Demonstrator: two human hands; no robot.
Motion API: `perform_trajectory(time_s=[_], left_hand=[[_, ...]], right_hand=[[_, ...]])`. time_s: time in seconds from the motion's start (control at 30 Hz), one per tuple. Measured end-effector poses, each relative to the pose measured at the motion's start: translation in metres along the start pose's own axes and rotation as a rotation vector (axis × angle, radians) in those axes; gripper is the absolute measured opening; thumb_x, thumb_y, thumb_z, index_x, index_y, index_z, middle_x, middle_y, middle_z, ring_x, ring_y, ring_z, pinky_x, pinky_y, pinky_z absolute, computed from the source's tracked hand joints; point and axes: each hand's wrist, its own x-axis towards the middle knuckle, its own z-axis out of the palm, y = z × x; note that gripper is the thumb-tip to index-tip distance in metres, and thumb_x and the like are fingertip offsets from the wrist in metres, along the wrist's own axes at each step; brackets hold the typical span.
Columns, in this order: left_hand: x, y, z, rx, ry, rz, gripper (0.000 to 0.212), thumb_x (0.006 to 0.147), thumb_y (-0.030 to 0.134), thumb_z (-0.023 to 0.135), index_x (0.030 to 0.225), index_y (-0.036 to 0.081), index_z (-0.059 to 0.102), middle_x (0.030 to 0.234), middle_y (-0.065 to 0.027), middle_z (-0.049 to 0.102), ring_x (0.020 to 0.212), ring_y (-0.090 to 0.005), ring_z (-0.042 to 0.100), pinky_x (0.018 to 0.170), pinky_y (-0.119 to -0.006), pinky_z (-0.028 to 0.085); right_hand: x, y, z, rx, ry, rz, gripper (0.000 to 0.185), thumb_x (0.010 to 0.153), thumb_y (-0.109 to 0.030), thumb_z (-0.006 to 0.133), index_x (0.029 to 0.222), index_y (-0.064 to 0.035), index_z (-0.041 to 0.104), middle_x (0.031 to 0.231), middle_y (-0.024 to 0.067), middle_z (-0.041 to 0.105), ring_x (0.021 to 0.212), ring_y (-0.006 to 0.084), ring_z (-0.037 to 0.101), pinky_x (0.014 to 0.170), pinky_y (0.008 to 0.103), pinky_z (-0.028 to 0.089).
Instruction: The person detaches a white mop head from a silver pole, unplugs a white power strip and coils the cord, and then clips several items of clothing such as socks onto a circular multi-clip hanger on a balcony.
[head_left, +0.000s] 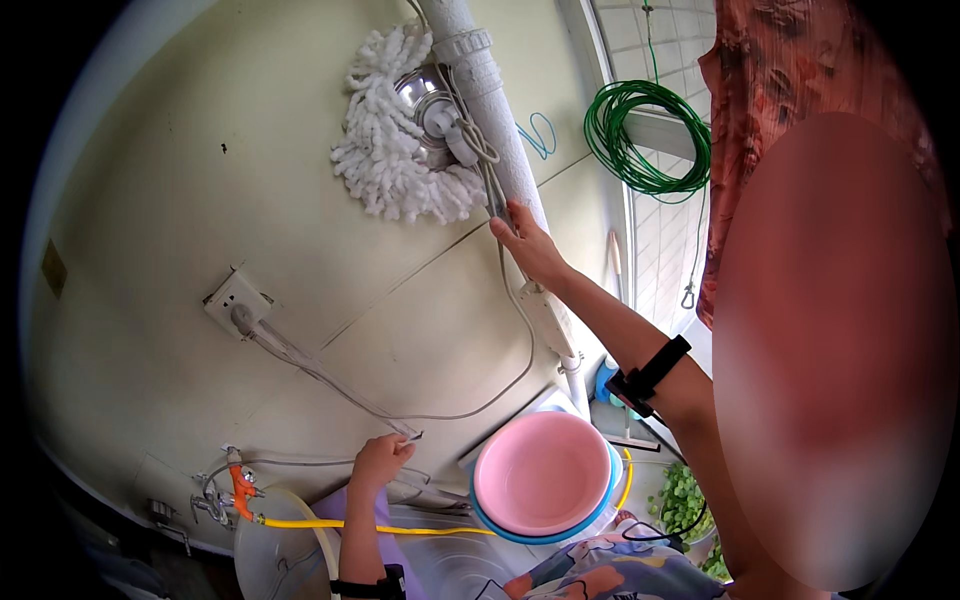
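Note:
My right hand reaches up to the white drainpipe and grips grey cords running down it, thumb and fingers on either side. A looped knot of cord hangs just above those fingers. Lower down, my left hand pinches a thin cord end near the wall; its exact shape is too small to tell. Cords run from a plug in the white wall socket towards this hand. One grey cord curves between the pipe and the lower wall. Behind the pipe is a white mop head with a metal disc.
A pink basin rests in a blue basin below my hands. An orange-handled tap feeds a yellow hose crossing near my left forearm. Coiled green line and a red patterned curtain hang right. A blurred patch hides the far right.

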Motion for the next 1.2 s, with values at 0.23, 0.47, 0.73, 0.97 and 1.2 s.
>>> perform_trajectory(time_s=[0.23,0.47,0.73,0.97,1.2], left_hand=[[0.002,0.083,-0.047,-0.310,0.176,0.330,0.023,0.086,0.014,0.057,0.104,0.001,0.062,0.083,-0.0109,0.068,0.077,-0.0186,0.065,0.067,-0.029,0.050],[0.044,0.183,-0.133,-0.780,0.526,0.550,0.034,0.097,0.028,0.042,0.115,0.003,0.056,0.104,-0.0042,0.063,0.092,-0.0132,0.059,0.078,-0.025,0.045],[0.061,0.240,-0.216,-1.039,0.361,0.648,0.039,0.094,0.027,0.048,0.119,-0.003,0.051,0.102,-0.0108,0.063,0.092,-0.0166,0.061,0.081,-0.030,0.048],[0.073,0.262,-0.221,-1.241,-0.018,0.675,0.041,0.093,0.030,0.051,0.121,0.000,0.050,0.102,-0.0102,0.063,0.094,-0.0143,0.059,0.082,-0.028,0.048],[0.121,0.287,-0.227,-1.113,0.009,0.620,0.031,0.091,0.034,0.054,0.103,0.007,0.063,0.093,-0.0039,0.065,0.085,-0.0118,0.060,0.073,-0.026,0.047]], right_hand=[[-0.033,-0.052,0.004,0.229,-0.060,-0.105,0.020,0.089,-0.020,0.055,0.097,-0.0028,0.062,0.074,0.0050,0.057,0.066,0.0130,0.051,0.062,0.0286,0.042],[-0.033,-0.087,0.002,0.136,0.097,-0.190,0.020,0.086,-0.020,0.058,0.098,-0.0059,0.066,0.075,0.0097,0.062,0.059,0.0229,0.053,0.059,0.0340,0.042],[-0.051,-0.109,-0.003,0.140,-0.201,-0.116,0.023,0.092,-0.021,0.054,0.100,-0.0026,0.064,0.083,0.0073,0.064,0.070,0.0131,0.056,0.065,0.0272,0.045],[-0.052,-0.105,-0.017,0.963,-0.602,0.203,0.023,0.100,-0.025,0.033,0.090,-0.0083,0.044,0.083,0.0093,0.061,0.075,0.0137,0.057,0.069,0.0284,0.048],[-0.054,-0.107,-0.043,1.063,-0.581,0.317,0.025,0.099,-0.027,0.036,0.110,-0.0091,0.049,0.070,0.0013,0.047,0.049,0.0070,0.027,0.043,0.0208,0.022]])
